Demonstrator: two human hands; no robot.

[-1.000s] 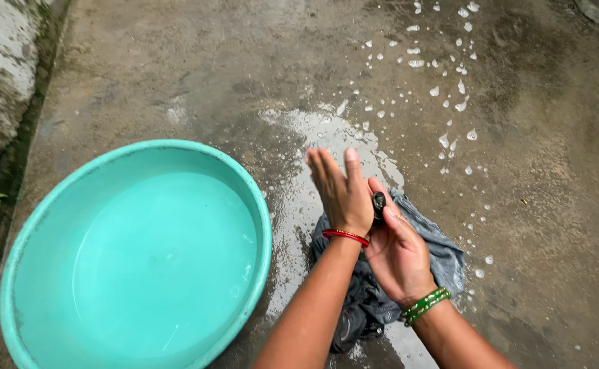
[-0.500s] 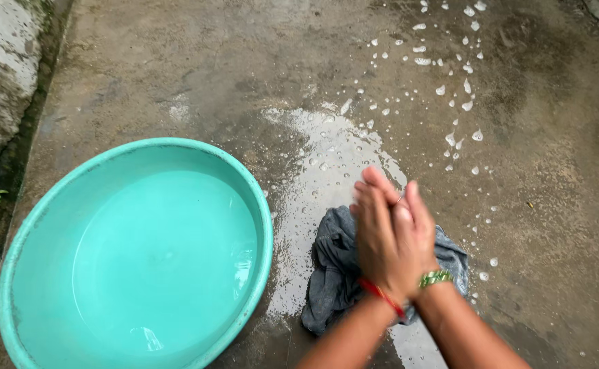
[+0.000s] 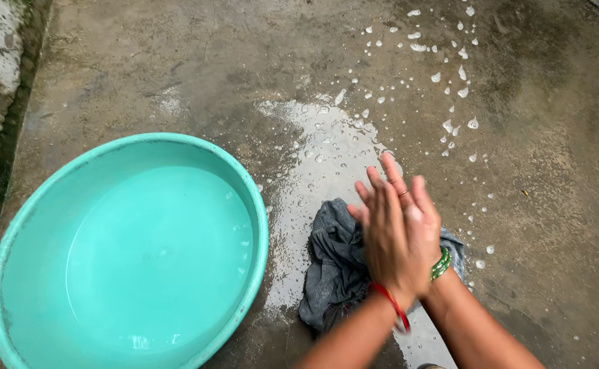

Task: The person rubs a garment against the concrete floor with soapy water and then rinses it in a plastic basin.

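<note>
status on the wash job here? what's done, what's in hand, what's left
Done: the grey cloth lies bunched and wet on the concrete floor, outside the turquoise basin, with suds spattered beyond it. In hand: left hand and right hand are pressed palm to palm above the cloth; whether anything sits between them cannot be seen. Left, probably: the basin's water looks clear, so rinsing likely has not happened.

Soft, even daylight is falling from overhead, leaving only faint shadows. The wet grey concrete floor point(image 3: 327, 157) is throwing back pale glare. The left hand point(image 3: 385, 239) is blurring slightly with motion, and the round turquoise plastic basin point(image 3: 248, 198) is showing crisp edges.
</note>
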